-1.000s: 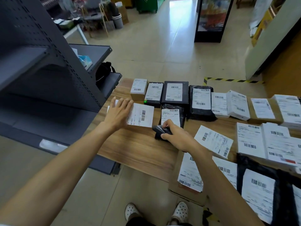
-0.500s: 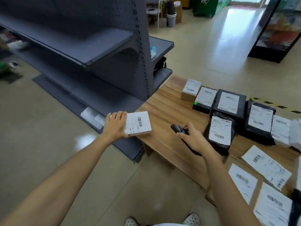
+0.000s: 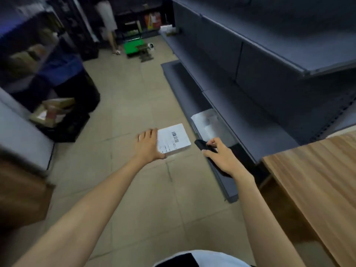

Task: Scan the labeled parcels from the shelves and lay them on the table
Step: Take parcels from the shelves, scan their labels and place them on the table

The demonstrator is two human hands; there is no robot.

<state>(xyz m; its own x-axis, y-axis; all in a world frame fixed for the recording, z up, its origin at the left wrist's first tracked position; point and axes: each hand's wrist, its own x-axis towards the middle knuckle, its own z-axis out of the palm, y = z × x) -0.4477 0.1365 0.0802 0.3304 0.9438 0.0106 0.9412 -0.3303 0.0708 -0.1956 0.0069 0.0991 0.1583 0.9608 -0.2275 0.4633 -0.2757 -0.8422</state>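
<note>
Gripping white labeled parcel w/ L hand, thumb at near corner, barcode up, over tile floor. Clutching black scanner in R hand, fingers curled round it, just beside parcel, not touching. Facing grey shelves on R, pale sheet on bottom tier. Wood table at lower R, well apart from parcel. Dark crate w/ boxes far L.

- The white parcel, earlier flat near the counter's left edge, is now held over the floor by the left hand.
- The right hand has carried the scanner off the counter too.
</note>
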